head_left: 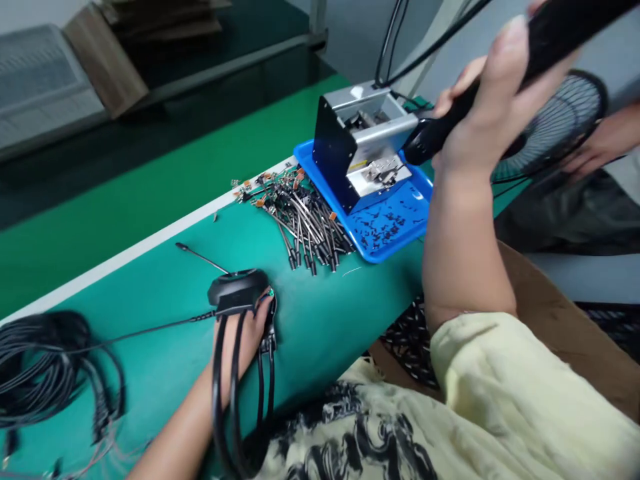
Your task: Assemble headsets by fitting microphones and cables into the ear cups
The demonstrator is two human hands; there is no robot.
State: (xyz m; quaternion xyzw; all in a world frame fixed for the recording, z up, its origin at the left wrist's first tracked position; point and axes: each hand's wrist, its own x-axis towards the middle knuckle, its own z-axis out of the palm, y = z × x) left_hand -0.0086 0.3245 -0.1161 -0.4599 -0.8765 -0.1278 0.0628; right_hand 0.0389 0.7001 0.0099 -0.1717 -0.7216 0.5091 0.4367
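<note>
My left hand (253,330) is closed around a black rounded device (240,288) low over the green table; its fingers are partly hidden. Thick black cables hang from the device, and a thin stem (203,257) with a dark tip shows beyond it. Up at the right, my right hand (493,110) is wrapped round a long black handheld tool (545,47), whose blunt end points down and left toward a small metal machine (365,143). Between my hands lies a pile of thin metallic stems (310,223) with black ends.
The machine stands in a blue tray (377,257) littered with black scraps. A coil of black cable (45,367) lies at the left. Behind the tool is a black fan (560,127). Another person's hand (600,150) shows at the right edge.
</note>
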